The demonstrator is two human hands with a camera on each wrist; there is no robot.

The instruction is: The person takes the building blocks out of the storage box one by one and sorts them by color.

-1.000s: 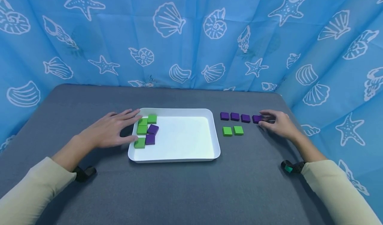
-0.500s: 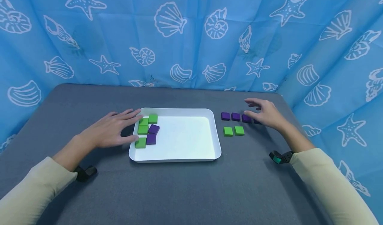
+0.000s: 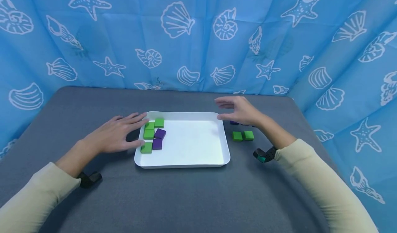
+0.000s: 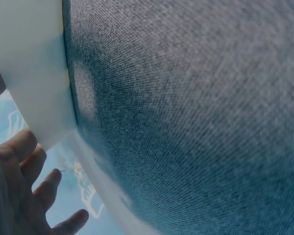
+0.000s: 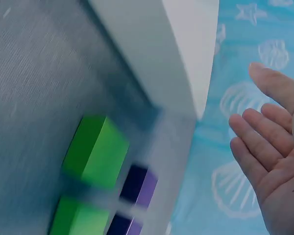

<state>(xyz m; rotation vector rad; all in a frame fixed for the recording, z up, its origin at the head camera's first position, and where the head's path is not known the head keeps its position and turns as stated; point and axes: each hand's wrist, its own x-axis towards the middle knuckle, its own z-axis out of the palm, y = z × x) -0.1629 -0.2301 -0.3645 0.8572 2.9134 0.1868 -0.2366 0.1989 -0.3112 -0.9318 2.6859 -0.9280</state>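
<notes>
1. White rectangular tray (image 3: pixel 192 143) with low walls sits on the grey, cloth-covered bench (image 3: pixel 186 198), its long axis running left to right.
2. Inside the tray, at its left end, cluster four bright green square blocks (image 3: pixel 149 134) and two dark purple square blocks (image 3: pixel 157 144); one of the purple pair is turned askew.
3. The left hand (image 3: pixel 113 134) reaches over the tray's left wall, fingers spread, pinching nothing; whether its thumb or fingertips touch the blocks or the wall cannot be told.
4. Just outside the tray's right wall lie two loose green blocks (image 3: pixel 237 136), side by side.
5. Beyond them, also right of the tray, are loose purple blocks (image 5: pixel 138 185), partly hidden in the head view, so their number is unclear.
6. The right hand (image 3: pixel 240 110) is at the tray's far right corner, thumb parted from the fingers and nothing between them. From here the tray stretches leftward and nearer, its long axis leading towards the left hand. The right hand is nearer to the loose blocks, the left to those inside.
7. Behind the tray and bench hangs a blue fabric curtain (image 3: pixel 130 26) printed with white shells and starfish.
</notes>
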